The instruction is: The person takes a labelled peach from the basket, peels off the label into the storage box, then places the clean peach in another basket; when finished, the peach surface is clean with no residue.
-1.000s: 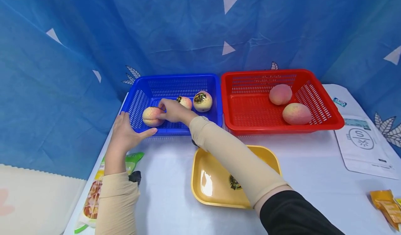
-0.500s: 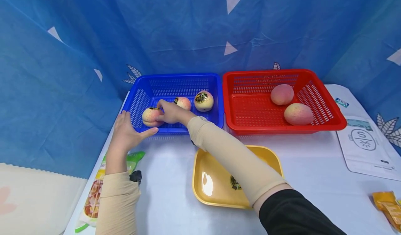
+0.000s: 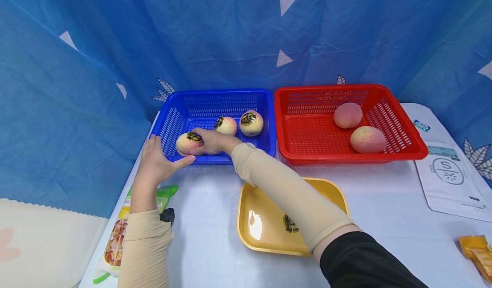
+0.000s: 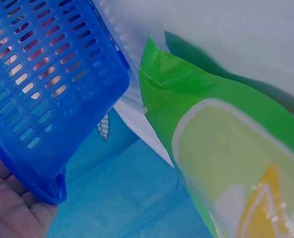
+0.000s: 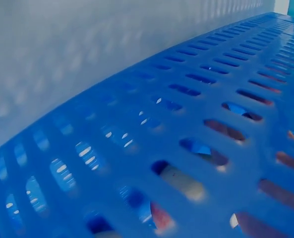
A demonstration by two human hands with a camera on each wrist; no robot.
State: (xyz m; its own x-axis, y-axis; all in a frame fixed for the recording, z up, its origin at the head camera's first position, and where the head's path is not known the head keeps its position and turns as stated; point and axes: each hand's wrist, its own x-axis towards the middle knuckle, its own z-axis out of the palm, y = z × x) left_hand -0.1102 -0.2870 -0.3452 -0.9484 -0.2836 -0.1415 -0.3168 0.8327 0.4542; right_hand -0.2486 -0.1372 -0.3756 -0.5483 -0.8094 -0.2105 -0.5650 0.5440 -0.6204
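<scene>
In the head view my right hand [image 3: 210, 142] reaches into the blue basket [image 3: 221, 93] and grips a peach [image 3: 184, 144] at its front left. That peach is pale yellow and pink, with a black-and-gold sticker facing up. Beyond the hand lie two more stickered peaches, one pinkish [image 3: 229, 128] and one paler [image 3: 252, 128]. My left hand [image 3: 153, 162] rests at the basket's front left corner, fingers straight and thumb spread. The left wrist view has its fingers against the rim. Only the slotted basket wall [image 5: 137, 148] fills the right wrist view, hiding the right hand's grip.
A red basket [image 3: 300, 156] with two pink peaches stands at the right. Under my right forearm lies a yellow tray [image 3: 250, 241] with a sticker. A green food bag [image 3: 119, 232] is beside my left arm; a white pouch [image 3: 446, 185] and orange packet [image 3: 476, 254] lie right.
The peach in my right hand has turned, so its sticker now shows on top. The pinkish peach behind it has shifted slightly and shows more sticker. My left hand keeps its place.
</scene>
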